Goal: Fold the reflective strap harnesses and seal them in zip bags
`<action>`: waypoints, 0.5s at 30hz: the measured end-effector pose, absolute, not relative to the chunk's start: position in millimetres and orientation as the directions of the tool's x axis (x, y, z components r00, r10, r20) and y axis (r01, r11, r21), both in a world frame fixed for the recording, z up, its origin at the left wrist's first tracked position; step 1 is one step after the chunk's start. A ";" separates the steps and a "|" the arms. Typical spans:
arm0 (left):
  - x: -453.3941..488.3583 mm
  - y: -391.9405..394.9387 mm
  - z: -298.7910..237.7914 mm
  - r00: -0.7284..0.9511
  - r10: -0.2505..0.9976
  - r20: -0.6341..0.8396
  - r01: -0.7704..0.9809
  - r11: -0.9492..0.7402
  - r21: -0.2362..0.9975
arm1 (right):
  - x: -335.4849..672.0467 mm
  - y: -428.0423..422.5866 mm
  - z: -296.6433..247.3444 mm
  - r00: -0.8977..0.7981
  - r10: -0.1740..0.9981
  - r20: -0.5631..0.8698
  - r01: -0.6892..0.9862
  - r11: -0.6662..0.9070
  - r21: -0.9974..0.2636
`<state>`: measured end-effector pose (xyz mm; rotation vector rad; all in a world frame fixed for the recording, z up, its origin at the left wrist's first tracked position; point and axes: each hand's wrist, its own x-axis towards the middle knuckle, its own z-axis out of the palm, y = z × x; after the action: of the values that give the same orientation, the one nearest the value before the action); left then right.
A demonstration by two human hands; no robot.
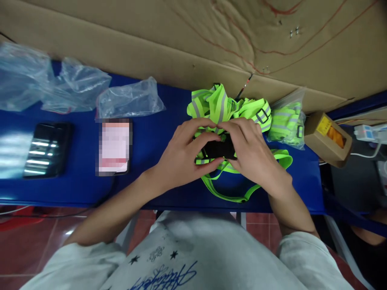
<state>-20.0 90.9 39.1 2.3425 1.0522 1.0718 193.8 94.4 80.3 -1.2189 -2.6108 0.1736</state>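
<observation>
Both hands close around a folded bundle of neon yellow-green reflective strap (pixel 218 172) with a flat black piece (pixel 218 150) in its middle. My left hand (pixel 186 150) grips the bundle from the left, thumb and fingers curled at the black piece. On the other side, my right hand (pixel 252 149) holds its right end, with the fingertips partly hidden. A loose strap loop (pixel 229 198) hangs toward the table's front edge. Just beyond the hands lies a heap of reflective straps (pixel 208 102) with grey stripes and a black slider buckle (pixel 263 116).
A clear bag of folded straps (pixel 287 125) and an open cardboard box (pixel 328 139) stand at right. Clear plastic bags (pixel 130 98) lie at the back left of the blue table (pixel 151 133). Nearer are a lit phone (pixel 114 147) and a dark glossy device (pixel 47 150). Cardboard (pixel 151 52) lines the back.
</observation>
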 end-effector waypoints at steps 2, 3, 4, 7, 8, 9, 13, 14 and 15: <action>-21.6 90.1 37.0 0.454 0.757 0.471 0.473 -0.652 0.592 | 193.2 91.2 79.8 -0.619 0.763 0.187 0.738 0.646 -0.195; -22.7 89.9 35.7 0.463 0.750 0.472 0.471 -0.659 0.586 | 192.5 89.6 79.1 -0.625 0.758 0.186 0.739 0.651 -0.173; -23.6 89.6 34.5 0.470 0.739 0.483 0.473 -0.672 0.569 | 191.4 87.9 78.2 -0.632 0.754 0.181 0.741 0.656 -0.147; -24.0 86.0 34.0 0.492 0.725 0.482 0.507 -0.689 0.519 | 188.6 82.9 74.6 -0.637 0.754 0.163 0.752 0.653 -0.084; -23.2 83.6 35.0 0.501 0.736 0.455 0.524 -0.677 0.516 | 188.8 81.5 73.3 -0.632 0.758 0.159 0.758 0.648 -0.072; -22.2 80.6 36.6 0.511 0.751 0.418 0.544 -0.659 0.519 | 190.2 80.6 72.1 -0.629 0.761 0.158 0.763 0.643 -0.065; -24.2 68.5 44.3 0.557 0.780 0.286 0.593 -0.614 0.522 | 209.6 80.2 72.3 -0.609 0.779 0.151 0.778 0.623 -0.078; -28.4 67.3 45.6 0.549 0.785 0.286 0.587 -0.606 0.537 | 217.8 80.3 74.7 -0.599 0.786 0.154 0.782 0.615 -0.098; -34.6 67.6 46.6 0.526 0.792 0.308 0.568 -0.598 0.566 | 227.0 80.2 78.1 -0.588 0.792 0.167 0.783 0.608 -0.127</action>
<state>-34.6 67.6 46.6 2.3720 1.1171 0.7727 227.0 80.2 78.1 -1.3040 -2.6275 0.0588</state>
